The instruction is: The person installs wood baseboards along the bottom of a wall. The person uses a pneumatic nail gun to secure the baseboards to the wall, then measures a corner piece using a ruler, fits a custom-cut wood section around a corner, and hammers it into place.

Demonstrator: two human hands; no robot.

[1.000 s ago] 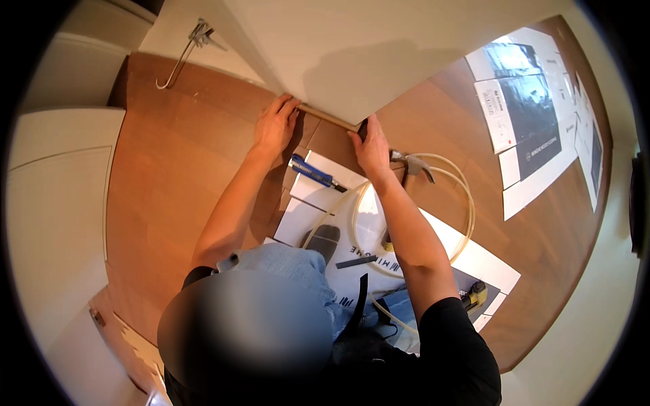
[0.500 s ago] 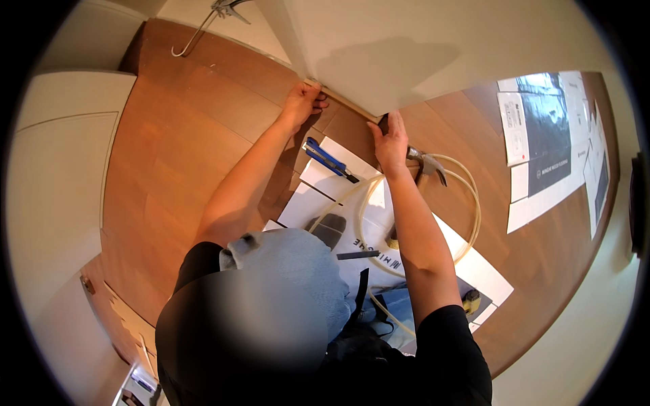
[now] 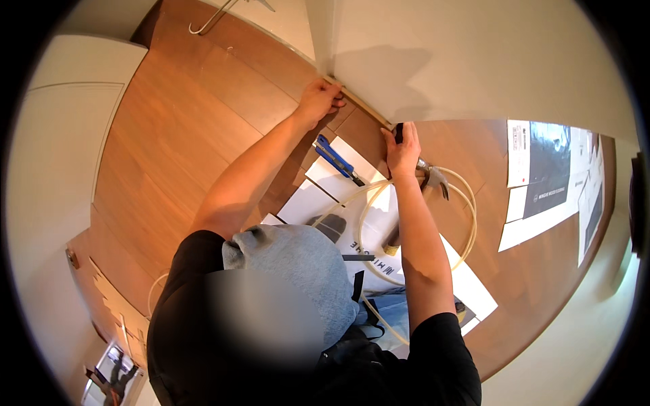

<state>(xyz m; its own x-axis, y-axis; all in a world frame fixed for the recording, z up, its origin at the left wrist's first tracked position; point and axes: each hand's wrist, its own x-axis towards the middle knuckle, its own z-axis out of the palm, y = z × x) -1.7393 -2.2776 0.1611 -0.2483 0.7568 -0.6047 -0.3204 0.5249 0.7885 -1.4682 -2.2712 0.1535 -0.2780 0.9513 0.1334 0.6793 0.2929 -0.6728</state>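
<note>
A thin wood-coloured trim strip (image 3: 365, 107) runs along the foot of a white wall panel (image 3: 474, 74). At the strip's left end is my left hand (image 3: 321, 103), its fingers curled and pinching the strip against the panel. My right hand (image 3: 403, 154) is at the panel's right corner, thumb and fingers bent around a small dark thing (image 3: 398, 130) mostly hidden by them. A claw hammer (image 3: 433, 179) lies just beside my right wrist. Between my forearms a blue utility knife (image 3: 336, 160) rests on white cardboard (image 3: 352, 152).
A loop of pale hose (image 3: 472, 220) lies over the cardboard and wood floor (image 3: 176, 142). Flattened printed cartons (image 3: 545, 176) are spread at the right. A caulking gun's hooked rod (image 3: 203, 28) shows at the far left, and a white door panel (image 3: 68, 128) stands left.
My view has turned slightly, so the panel and the cartons sit lower and the caulking gun is partly cut off. Both hands stay at the foot of the panel.
</note>
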